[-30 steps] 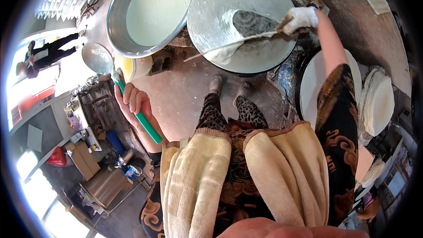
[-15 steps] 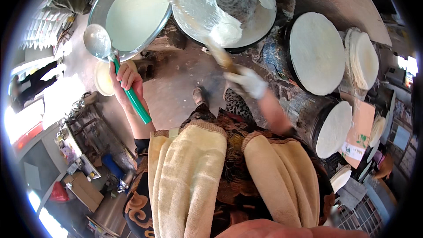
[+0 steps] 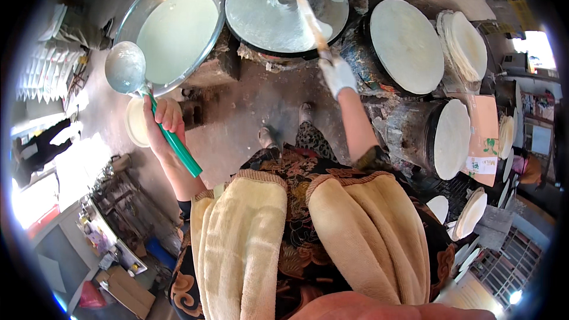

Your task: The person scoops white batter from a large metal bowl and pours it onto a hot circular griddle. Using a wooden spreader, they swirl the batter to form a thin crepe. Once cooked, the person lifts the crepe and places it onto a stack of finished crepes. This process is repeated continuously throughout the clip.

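Observation:
My left hand (image 3: 166, 120) is closed around the green handle of a metal ladle (image 3: 125, 67). The ladle's bowl is held just left of a wide metal basin (image 3: 217, 22) of pale, creamy batter (image 3: 178, 35). My right hand (image 3: 338, 76), in a white glove, grips a long wooden spreader (image 3: 306, 12). Its blade reaches over a round griddle (image 3: 252, 9) coated with pale batter. A darker patch (image 3: 326, 6) shows through the coating beside the blade. White batter lies near the griddle's right edge, partly behind the spreader.
Right of the griddle stand two more round griddles, one farther (image 3: 406, 47) and one nearer (image 3: 451, 139), both covered with pale sheets. A stack of thin flatbreads (image 3: 465, 44) sits beyond them, near a cardboard piece (image 3: 481, 124). A cluttered shelf (image 3: 112, 231) is at left.
My right hand has moved up and right, and the spreader has swung from slanting left to nearly upright over the griddle. My left hand keeps the ladle beside the basin.

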`<state>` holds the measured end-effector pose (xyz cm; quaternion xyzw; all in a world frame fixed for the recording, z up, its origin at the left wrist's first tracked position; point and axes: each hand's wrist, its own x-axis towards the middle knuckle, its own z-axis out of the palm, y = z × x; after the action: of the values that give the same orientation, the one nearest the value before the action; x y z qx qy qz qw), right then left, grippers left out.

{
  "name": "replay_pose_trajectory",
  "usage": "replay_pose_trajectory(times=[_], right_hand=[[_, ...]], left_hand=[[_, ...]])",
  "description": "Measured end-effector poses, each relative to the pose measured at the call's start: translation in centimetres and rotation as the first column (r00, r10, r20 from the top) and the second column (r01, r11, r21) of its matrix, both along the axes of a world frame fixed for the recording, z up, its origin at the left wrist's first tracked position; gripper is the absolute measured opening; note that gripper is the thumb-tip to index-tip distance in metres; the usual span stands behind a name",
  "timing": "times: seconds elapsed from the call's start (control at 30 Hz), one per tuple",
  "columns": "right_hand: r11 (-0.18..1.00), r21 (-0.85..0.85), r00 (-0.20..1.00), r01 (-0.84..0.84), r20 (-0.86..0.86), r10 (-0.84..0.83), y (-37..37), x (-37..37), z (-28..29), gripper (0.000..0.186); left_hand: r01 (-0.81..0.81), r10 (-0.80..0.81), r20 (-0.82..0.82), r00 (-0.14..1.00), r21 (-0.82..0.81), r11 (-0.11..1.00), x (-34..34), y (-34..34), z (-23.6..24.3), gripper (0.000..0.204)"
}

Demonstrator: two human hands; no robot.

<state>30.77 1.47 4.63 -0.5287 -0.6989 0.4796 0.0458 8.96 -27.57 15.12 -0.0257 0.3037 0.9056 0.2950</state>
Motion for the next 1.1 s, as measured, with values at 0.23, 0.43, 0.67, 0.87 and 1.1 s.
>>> replay_pose_trajectory(times=[0.23,0.43,0.67,0.87,1.1], right_hand=[[0.937,0.232,0.931,-0.262,0.317,0.181,-1.0,1.6,-3.5,0.041],[0.925,0.341,0.976,-0.167,0.191,0.106,6.5,3.7,-1.1,0.039],[0.911,0.285,0.921,-0.299,0.338,0.196,4.3,6.4,-5.1,0.038],[0.863,0.391,0.946,-0.319,0.184,0.266,13.4,5.0,-2.8,0.037],[0.863,0.432,0.962,-0.263,0.182,0.202,13.5,5.6,-3.9,0.038]], left_hand=[[0.17,-0.17,0.005,0.985,0.007,0.985,0.6,1.9,0.1,0.026],[0.205,-0.206,0.054,0.977,0.022,0.978,0.9,3.8,-0.5,0.024],[0.256,-0.255,0.06,0.965,0.0,0.967,1.7,6.3,0.2,0.024],[0.316,-0.313,0.077,0.947,-0.025,0.949,2.3,10.2,-0.7,0.023],[0.379,-0.381,0.065,0.922,0.036,0.925,2.3,12.5,-0.6,0.025]])
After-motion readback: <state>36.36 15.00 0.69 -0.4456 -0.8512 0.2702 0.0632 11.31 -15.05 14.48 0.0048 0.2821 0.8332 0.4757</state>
